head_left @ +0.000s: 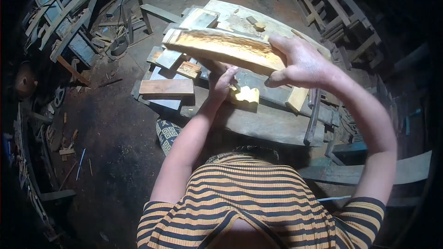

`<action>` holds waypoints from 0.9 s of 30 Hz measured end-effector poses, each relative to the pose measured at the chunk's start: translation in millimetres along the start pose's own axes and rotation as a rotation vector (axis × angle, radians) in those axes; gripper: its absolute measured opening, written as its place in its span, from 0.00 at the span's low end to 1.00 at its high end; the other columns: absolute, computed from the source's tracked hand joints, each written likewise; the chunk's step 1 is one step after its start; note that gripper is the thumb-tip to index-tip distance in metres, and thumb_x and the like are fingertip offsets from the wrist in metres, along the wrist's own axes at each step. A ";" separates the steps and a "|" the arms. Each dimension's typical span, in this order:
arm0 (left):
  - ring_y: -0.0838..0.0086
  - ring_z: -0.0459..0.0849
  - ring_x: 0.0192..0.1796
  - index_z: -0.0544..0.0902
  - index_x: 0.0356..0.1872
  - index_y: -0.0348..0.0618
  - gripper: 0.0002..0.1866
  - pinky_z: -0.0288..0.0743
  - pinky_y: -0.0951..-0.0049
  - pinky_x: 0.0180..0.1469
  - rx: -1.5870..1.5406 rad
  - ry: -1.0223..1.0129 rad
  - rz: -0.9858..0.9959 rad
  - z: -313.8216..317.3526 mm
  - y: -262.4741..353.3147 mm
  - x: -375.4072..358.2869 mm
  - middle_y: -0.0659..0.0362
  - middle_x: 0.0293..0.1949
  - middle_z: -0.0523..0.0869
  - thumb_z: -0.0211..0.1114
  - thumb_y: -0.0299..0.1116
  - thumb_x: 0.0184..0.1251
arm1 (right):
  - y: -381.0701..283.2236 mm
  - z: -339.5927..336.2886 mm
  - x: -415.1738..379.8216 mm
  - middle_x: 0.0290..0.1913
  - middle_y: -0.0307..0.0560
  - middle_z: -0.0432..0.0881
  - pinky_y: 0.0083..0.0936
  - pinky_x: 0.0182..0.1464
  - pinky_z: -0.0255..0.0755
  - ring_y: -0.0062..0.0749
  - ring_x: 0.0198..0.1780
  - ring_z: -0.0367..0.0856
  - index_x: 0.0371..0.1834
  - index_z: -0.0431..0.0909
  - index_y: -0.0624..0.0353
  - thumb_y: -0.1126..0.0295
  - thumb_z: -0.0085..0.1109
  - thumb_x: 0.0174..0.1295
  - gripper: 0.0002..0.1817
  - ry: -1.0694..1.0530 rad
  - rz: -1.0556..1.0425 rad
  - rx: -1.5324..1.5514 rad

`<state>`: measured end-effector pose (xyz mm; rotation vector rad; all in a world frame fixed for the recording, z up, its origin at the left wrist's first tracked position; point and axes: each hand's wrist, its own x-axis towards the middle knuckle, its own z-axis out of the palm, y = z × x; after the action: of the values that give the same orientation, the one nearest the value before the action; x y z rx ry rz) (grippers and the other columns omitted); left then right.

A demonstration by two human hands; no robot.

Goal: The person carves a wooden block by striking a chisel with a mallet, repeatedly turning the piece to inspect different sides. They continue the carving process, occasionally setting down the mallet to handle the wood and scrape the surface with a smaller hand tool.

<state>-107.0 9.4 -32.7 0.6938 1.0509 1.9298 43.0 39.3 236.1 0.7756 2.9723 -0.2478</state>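
I am holding a long wooden board [226,48] up over the workbench [258,122]. My right hand [302,62] grips the near end of it. The thumb is under the edge and the fingers are pressed together over the top. My left hand [221,80] is under the board, near its middle. Its fingers are curled, but I cannot tell if they pinch the board or the small yellow block [245,95] just beside them.

To do this well, I think I should keep the right hand tight so the board does not tip. The left hand should hold up the middle so the far end does not drop. I should move slowly, because the board is long and could bump the flat plank [167,87] lying on the bench to the left.

The board's long side runs from upper left to lower right in the picture. Its far end points away to the left, toward the scrap wood [69,23] piled by the wall. Its wide rough face looks up at me, bright and golden.
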 end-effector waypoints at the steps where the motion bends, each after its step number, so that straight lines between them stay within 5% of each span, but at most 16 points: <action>1: 0.80 0.74 0.22 0.73 0.25 0.44 0.08 0.70 0.78 0.26 0.014 0.033 0.076 1.3 12.9 -6.4 0.65 0.20 0.74 0.65 0.29 0.57 | 6.7 6.4 -4.6 0.27 0.45 0.75 0.34 0.34 0.70 0.35 0.29 0.74 0.35 0.71 0.64 0.56 0.61 0.40 0.24 0.049 0.027 0.061; 4: 0.81 0.71 0.19 0.72 0.25 0.45 0.09 0.68 0.78 0.25 -0.096 0.123 0.157 -2.2 11.1 -9.8 0.66 0.17 0.71 0.64 0.28 0.60 | 36.1 58.6 -31.5 0.31 0.46 0.78 0.28 0.36 0.72 0.29 0.33 0.77 0.40 0.73 0.65 0.56 0.68 0.39 0.29 0.098 0.206 0.602; 6: 0.81 0.66 0.16 0.71 0.26 0.47 0.09 0.67 0.75 0.24 -0.460 0.272 0.029 -8.2 18.3 -8.8 0.67 0.15 0.67 0.63 0.28 0.61 | 50.0 100.2 -50.0 0.38 0.42 0.78 0.23 0.45 0.69 0.25 0.41 0.75 0.47 0.75 0.64 0.64 0.73 0.38 0.30 0.101 0.345 0.867; 10: 0.80 0.66 0.16 0.71 0.32 0.46 0.08 0.70 0.74 0.25 -0.387 0.161 0.152 -15.5 31.1 -16.3 0.66 0.16 0.66 0.63 0.26 0.61 | 86.0 187.6 -85.9 0.32 0.41 0.78 0.21 0.31 0.69 0.22 0.29 0.75 0.46 0.75 0.64 0.65 0.73 0.39 0.28 0.078 0.612 0.998; 12: 0.80 0.68 0.17 0.70 0.32 0.46 0.08 0.70 0.75 0.25 -0.352 0.146 0.144 -12.5 32.8 -23.5 0.65 0.17 0.67 0.63 0.25 0.61 | 86.3 209.2 -102.1 0.28 0.45 0.79 0.25 0.32 0.73 0.27 0.27 0.77 0.40 0.74 0.66 0.63 0.74 0.39 0.26 0.056 0.627 1.033; 19: 0.78 0.71 0.21 0.68 0.32 0.44 0.09 0.71 0.75 0.27 -0.228 0.048 0.157 -13.5 24.4 -51.7 0.63 0.20 0.70 0.61 0.26 0.63 | 70.4 218.4 -134.9 0.36 0.44 0.79 0.23 0.35 0.74 0.26 0.33 0.78 0.48 0.72 0.64 0.65 0.74 0.39 0.31 -0.023 0.627 1.184; 22: 0.78 0.71 0.21 0.68 0.33 0.44 0.08 0.70 0.76 0.28 -0.243 0.015 0.193 -15.0 24.8 -53.2 0.63 0.20 0.71 0.60 0.25 0.64 | 74.9 221.3 -119.8 0.37 0.43 0.78 0.22 0.37 0.74 0.23 0.35 0.78 0.51 0.71 0.64 0.70 0.70 0.41 0.30 0.208 0.543 1.486; 27: 0.78 0.72 0.23 0.69 0.35 0.45 0.06 0.70 0.76 0.29 -0.279 0.134 0.165 -7.2 46.6 -66.3 0.64 0.22 0.72 0.59 0.26 0.66 | 76.1 230.9 -66.2 0.37 0.44 0.76 0.22 0.32 0.76 0.27 0.31 0.82 0.60 0.65 0.62 0.67 0.63 0.45 0.35 0.176 0.418 1.683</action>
<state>-96.4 -65.0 -1.6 0.5122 0.7999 2.2381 141.9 33.8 4.4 1.3557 1.9108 -2.7310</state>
